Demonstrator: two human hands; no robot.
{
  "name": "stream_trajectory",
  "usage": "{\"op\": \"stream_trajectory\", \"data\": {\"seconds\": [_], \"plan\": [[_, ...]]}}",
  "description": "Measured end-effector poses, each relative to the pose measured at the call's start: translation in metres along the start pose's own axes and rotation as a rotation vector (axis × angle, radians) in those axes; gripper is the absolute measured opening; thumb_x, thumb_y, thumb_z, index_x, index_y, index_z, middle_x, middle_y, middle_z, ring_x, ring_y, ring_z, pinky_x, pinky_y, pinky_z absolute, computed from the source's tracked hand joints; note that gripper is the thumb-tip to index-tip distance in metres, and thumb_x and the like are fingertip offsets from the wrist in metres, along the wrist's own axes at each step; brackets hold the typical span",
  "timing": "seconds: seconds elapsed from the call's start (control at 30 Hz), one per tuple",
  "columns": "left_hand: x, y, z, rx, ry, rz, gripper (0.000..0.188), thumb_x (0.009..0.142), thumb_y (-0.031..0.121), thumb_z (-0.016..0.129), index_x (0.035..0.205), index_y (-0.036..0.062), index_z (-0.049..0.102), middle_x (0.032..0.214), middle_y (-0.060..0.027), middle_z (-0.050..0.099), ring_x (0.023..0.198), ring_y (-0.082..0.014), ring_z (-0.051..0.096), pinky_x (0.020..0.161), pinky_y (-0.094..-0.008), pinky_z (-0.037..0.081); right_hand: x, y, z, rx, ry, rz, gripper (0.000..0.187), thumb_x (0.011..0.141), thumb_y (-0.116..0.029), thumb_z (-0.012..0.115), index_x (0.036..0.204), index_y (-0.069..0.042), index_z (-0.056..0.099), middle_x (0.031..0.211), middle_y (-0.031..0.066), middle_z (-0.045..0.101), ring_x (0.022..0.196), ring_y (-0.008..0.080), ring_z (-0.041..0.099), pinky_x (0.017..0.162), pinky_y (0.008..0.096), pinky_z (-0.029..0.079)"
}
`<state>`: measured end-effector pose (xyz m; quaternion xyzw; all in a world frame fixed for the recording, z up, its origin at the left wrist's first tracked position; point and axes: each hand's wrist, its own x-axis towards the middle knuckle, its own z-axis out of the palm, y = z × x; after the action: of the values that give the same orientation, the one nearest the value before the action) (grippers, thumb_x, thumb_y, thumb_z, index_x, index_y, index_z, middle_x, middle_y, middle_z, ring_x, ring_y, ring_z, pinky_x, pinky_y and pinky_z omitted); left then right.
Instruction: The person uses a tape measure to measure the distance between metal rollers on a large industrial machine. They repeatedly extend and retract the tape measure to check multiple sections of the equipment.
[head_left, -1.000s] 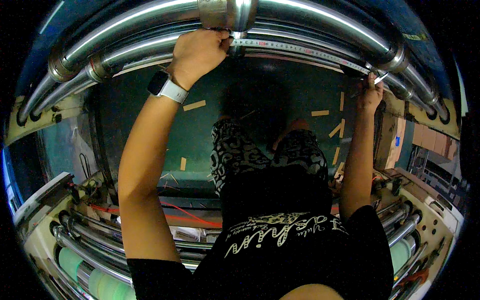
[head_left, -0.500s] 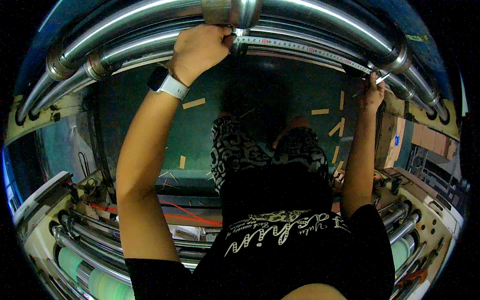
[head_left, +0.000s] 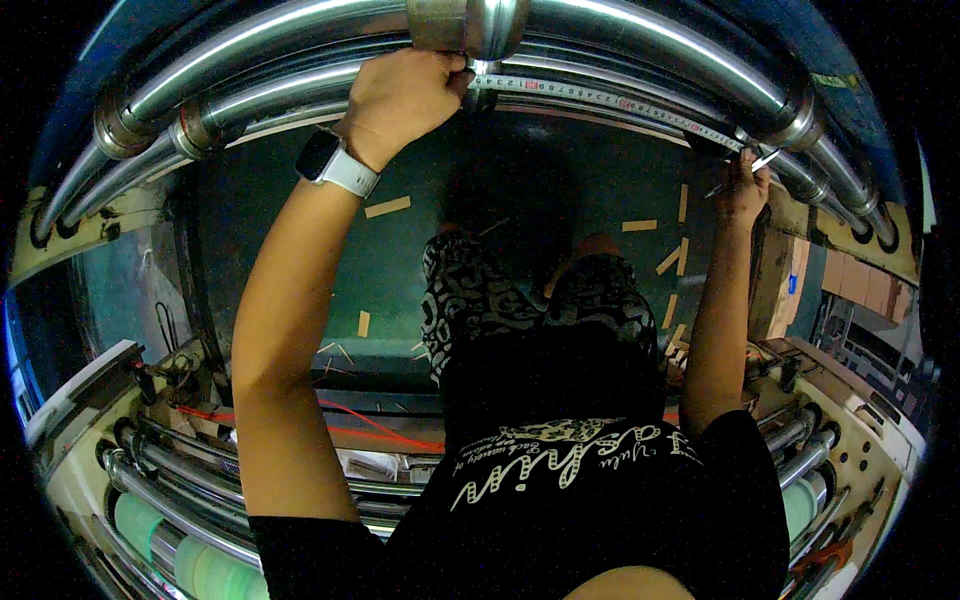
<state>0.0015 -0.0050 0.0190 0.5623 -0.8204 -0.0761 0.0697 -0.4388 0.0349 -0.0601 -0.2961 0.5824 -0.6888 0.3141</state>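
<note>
Left hand [head_left: 408, 100] pinches a flat tape measure [head_left: 560, 90] along smooth metal rollers [head_left: 660, 38]; right hand [head_left: 743, 192] seemingly grips it too

left end of measuring tape [head_left: 570, 90] hidden by left fingers [head_left: 454, 78], its rightmost markings [head_left: 718, 137] too small to read

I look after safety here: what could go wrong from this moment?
The tape measure stretches between the left hand and right hand; if either grip slips, it might sag or shift. The left hand is close by the metal collar, so its fingers could be pinched if the rollers turned.
</note>
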Motion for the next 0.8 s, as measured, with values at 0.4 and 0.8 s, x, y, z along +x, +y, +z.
{"op": "stream_trajectory", "data": {"seconds": [0.4,0.8], "plan": [[-0.001,0.001,-0.003,-0.014,-0.011,-0.007,0.022,0.080,0.029,0.048,0.088,0.0159,0.064,0.081,-0.0107,0.063,0.080,-0.0285,0.060,0.069,-0.0400,0.048,-0.007,-0.008,0.009,0.025,0.032,0.031,0.009,0.080,-0.008,0.064,0.077,-0.009,0.055,0.067,-0.0020,0.054,0.056,0.0083,0.046,0.049,0.0223,0.039],[0.002,0.011,-0.006,0.034,-0.101,-0.053,0.022,0.079,0.028,0.049,0.090,0.0156,0.064,0.081,-0.0117,0.063,0.080,-0.0290,0.060,0.067,-0.0402,0.048,0.019,0.016,-0.027,-0.149,-0.062,-0.122,0.010,0.081,-0.013,0.063,0.080,-0.009,0.054,0.063,-0.0034,0.049,0.050,0.0073,0.040,0.044,0.0238,0.032]]}}
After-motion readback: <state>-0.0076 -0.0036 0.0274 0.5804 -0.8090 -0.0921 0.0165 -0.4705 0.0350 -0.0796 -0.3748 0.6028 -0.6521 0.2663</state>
